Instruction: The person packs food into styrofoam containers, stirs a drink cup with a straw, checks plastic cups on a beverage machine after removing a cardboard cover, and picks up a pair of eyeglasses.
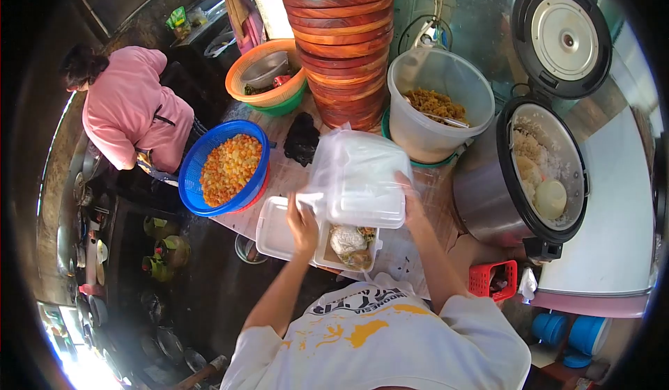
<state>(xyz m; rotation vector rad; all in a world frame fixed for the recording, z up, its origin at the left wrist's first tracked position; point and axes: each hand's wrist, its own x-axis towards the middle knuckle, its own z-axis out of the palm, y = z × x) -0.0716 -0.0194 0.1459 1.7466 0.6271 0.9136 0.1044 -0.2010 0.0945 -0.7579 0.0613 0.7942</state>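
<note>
A clear plastic bag with white foam food boxes (359,174) inside is between my hands. My left hand (302,224) is closed on the bag's left edge. My right hand (412,202) grips the right side of the bagged boxes, its fingertips partly hidden. Below and nearer to me lies an open foam box (273,228), its lid folded out to the left. White rice (346,239) and some brown and green food show in it. The bagged boxes hide its far part.
Around the table stand a blue basket of diced orange food (188,174), stacked wooden plates (346,56), a bucket of noodle-like food (408,76) and an open rice cooker (498,188). A black plastic bag (302,139) lies behind. A person in pink (143,101) bends at the left.
</note>
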